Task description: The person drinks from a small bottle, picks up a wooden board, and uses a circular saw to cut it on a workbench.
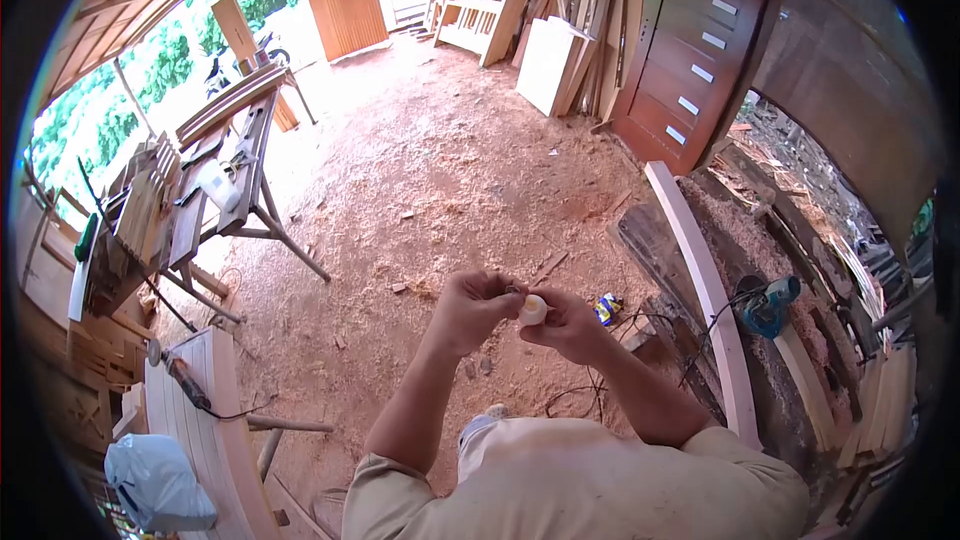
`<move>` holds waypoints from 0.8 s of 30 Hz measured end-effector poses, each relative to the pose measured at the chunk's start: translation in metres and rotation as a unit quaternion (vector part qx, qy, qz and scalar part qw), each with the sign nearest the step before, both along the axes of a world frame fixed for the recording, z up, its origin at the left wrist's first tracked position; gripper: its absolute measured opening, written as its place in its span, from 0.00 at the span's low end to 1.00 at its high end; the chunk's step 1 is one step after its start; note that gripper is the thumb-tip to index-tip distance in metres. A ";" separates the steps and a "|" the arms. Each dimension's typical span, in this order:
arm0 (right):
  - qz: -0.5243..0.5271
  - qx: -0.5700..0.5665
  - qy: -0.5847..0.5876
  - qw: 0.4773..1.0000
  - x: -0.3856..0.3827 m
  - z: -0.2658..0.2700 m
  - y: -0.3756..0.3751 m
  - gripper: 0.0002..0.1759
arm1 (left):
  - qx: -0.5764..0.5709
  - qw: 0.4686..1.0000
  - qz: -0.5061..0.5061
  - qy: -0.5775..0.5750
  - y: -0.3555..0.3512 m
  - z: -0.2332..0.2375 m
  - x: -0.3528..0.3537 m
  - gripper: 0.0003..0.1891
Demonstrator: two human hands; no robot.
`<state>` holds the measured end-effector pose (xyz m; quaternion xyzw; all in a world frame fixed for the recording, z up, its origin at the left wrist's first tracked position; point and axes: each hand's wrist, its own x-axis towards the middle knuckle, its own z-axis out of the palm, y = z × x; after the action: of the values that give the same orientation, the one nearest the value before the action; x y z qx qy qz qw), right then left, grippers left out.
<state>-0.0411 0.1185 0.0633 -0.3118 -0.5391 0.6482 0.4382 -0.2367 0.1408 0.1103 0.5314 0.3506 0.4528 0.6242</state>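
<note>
Both my hands are raised together in front of my chest over a sawdust-covered floor. My right hand [566, 322] grips a small pale rounded object [533, 310] between its fingers. My left hand [472, 306] is curled against that object from the left, its fingertips pinching at the end; what they pinch is too small to tell. Below my right hand a small yellow and blue item [607, 308] lies on the floor.
A workbench [225, 175] with planks and tools stands at left. A curved pale board [205, 420] with a power tool lies lower left, beside a plastic bag [158, 485]. A long curved plank [705, 290], a blue power tool [768, 302] and a wooden door [695, 45] are at right.
</note>
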 end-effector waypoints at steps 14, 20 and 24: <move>0.017 0.021 -0.036 0.999 0.006 0.053 -0.004 0.24 | 0.022 0.970 0.210 0.123 0.020 -0.037 -0.033 0.07; 0.069 0.077 -0.043 0.994 0.006 0.103 -0.023 0.24 | 0.138 0.820 0.315 0.458 0.000 -0.234 -0.119 0.07; 0.101 0.186 -0.114 0.971 0.007 0.160 -0.046 0.22 | -0.133 0.621 0.321 0.703 -0.071 -0.341 -0.153 0.15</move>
<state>-0.0342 0.0727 0.2233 -0.2406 -0.7250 0.5378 0.3568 -0.3895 0.0693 -0.2304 0.4527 0.8871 0.0616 0.0660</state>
